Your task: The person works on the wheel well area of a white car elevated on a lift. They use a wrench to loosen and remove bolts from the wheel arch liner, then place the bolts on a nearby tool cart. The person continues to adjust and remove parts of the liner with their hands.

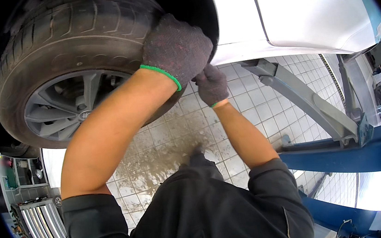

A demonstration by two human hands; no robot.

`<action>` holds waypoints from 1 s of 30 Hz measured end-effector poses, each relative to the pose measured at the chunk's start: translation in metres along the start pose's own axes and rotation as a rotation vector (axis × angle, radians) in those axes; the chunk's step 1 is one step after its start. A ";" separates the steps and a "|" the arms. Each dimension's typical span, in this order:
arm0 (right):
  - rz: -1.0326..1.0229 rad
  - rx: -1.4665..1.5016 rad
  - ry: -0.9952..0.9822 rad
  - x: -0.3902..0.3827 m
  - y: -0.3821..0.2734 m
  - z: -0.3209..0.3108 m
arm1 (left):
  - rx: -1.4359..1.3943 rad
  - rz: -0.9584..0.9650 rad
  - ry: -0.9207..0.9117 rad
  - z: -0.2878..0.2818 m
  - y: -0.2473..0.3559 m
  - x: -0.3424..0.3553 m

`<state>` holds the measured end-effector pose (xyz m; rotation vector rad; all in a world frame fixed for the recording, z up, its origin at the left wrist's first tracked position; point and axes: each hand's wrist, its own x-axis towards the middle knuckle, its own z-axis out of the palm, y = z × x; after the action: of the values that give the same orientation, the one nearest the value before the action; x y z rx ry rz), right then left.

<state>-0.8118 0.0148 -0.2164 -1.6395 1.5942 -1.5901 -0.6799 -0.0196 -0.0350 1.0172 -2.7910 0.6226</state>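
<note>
Both my hands wear dark knit gloves with green cuffs. My left hand (pixel 177 49) is bent into a closed shape at the dark gap between the tyre (pixel 76 45) and the wheel arch edge of a white car (pixel 238 16). Its back faces up and hides most of the fingers. Just below and to the right, my right hand (pixel 212 86) is raised under the lower edge of the car body, its fingers curled. Whatever either hand grips is hidden. The grey alloy wheel (pixel 89 90) hangs off the floor beside my left forearm.
A grey lift arm (pixel 309 99) reaches under the car from a blue lift frame (pixel 343 156) at the right. White floor tiles (pixel 240 102) with muddy stains (pixel 161 154) lie below. At the lower left stand a grey shelf (pixel 23 171) and a rack with pale slats (pixel 44 225).
</note>
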 end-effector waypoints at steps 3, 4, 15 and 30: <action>-0.145 -0.259 0.120 -0.001 0.013 0.012 | 0.007 0.009 -0.046 -0.005 0.006 0.003; -0.191 -0.281 0.132 0.000 0.012 0.013 | 0.028 0.022 -0.058 -0.009 0.006 0.002; -0.273 -0.423 -0.092 -0.028 -0.063 -0.059 | 0.221 0.230 0.148 0.005 -0.009 -0.027; -0.227 -0.755 -0.309 0.004 -0.132 -0.092 | 0.113 0.123 0.132 0.008 -0.004 -0.024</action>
<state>-0.8313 0.0910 -0.0760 -2.3655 2.0127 -0.7635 -0.6590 -0.0114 -0.0466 0.7947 -2.7446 0.8392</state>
